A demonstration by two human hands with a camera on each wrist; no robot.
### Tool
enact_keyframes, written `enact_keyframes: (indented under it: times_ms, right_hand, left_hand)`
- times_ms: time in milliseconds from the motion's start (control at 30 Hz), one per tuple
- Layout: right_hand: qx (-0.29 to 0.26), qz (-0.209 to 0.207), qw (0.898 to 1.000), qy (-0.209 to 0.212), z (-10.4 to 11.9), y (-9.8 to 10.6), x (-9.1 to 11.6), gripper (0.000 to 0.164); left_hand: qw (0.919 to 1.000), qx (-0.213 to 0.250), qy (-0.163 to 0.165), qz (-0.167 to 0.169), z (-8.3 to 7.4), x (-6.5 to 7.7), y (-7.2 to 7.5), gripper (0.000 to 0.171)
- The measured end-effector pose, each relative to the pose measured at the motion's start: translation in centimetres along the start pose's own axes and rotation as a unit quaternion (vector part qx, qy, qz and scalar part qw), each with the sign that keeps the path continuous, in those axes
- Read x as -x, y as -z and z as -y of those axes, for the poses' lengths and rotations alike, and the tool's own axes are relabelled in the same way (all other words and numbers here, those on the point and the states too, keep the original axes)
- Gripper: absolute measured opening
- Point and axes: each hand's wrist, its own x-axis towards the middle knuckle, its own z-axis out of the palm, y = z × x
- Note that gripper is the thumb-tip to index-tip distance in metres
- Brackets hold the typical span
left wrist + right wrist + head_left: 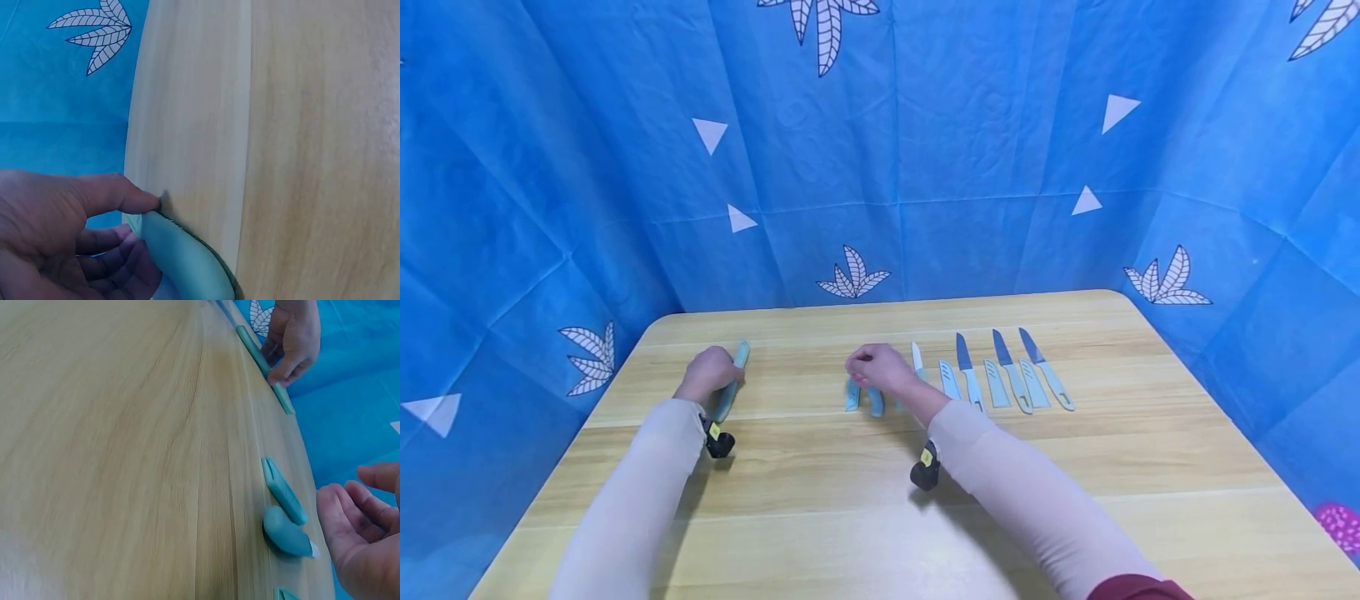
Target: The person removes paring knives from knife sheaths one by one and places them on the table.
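At the table's left side my left hand [709, 373] pinches a sheathed turquoise knife [722, 407] between thumb and fingers. In the left wrist view the rounded knife handle [187, 259] points down and right; its blade is hidden. My right hand [882, 367], its fingers loosely bent and nothing in them, hovers past a light-blue sheath [284, 490] and a small knife with a curved turquoise handle [286, 532]. Only a bit of that knife's white blade shows in the right wrist view. Just right of the hand lies a white-bladed knife [917, 357].
Further right, three knives with dark blue blades [964, 352] alternate with light-blue slotted sheaths [950, 380] in a slanting row. The wooden table [820, 500] ends at a blue leaf-patterned curtain [970, 150] behind and at both sides.
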Motion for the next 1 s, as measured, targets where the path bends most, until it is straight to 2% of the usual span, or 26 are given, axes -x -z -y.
enact_keyframes:
  times_ms: [233,500,600,767,1000]
  right_hand:
    - [-0.016,0.026,0.999,0.011,0.5,-0.7,0.1,0.02]
    - [-0.032,0.041,0.999,0.003,0.8,-1.5,0.0,0.026]
    - [-0.044,0.046,0.998,0.003,0.9,-1.7,-0.1,0.026]
    - [-0.052,0.055,0.997,-0.005,0.9,-2.0,-0.1,0.026]
    - [-0.09,0.067,0.994,-0.013,1.2,-2.4,0.2,0.023]
  left_hand:
    - [0.997,0.072,-0.002,0.03,0.4,-0.5,0.0,0.017]
    - [0.9804,0.189,0.013,0.053,0.6,-0.2,0.0,0.032]
    - [0.969,0.239,0.009,0.063,0.6,0.0,0.0,0.035]
    - [0.944,0.318,-0.006,0.086,0.5,0.8,0.2,0.038]
    - [0.9108,0.395,-0.015,0.119,0.2,1.4,-0.1,0.04]
